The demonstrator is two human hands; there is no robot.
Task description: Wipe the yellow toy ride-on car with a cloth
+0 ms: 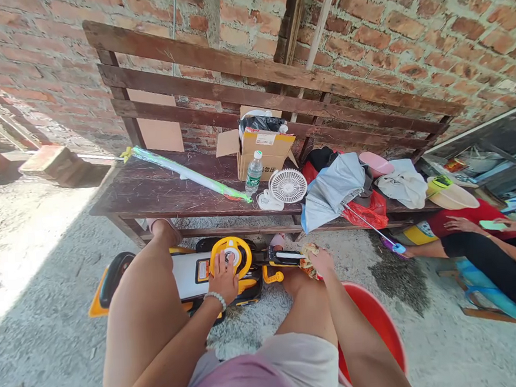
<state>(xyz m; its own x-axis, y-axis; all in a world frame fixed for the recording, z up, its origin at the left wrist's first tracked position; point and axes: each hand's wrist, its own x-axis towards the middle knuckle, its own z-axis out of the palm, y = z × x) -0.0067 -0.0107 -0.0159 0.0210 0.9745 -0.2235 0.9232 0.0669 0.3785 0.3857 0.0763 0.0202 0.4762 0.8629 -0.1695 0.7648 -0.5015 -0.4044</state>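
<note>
A yellow and black ride-on toy excavator (186, 276) stands on the ground between my legs. My left hand (224, 280) lies over its yellow steering wheel (246, 248), fingers stretched across the hub. To the right, my right hand (323, 264) is closed on a patterned cloth (308, 255), pressed against the end of the toy's black arm (288, 257). How far the cloth wraps that end is hidden. A red basin (384, 320) sits beside my right leg, partly under my forearm.
A dark wooden bench (120, 188) holds a cardboard box (261, 152), a water bottle (253, 173), a white fan (288, 185), a wrapped long item (186, 172) and a silver umbrella (335, 188). At right, another person (474, 252) sits holding a green phone-like object. Wet ground (398, 272) lies between us.
</note>
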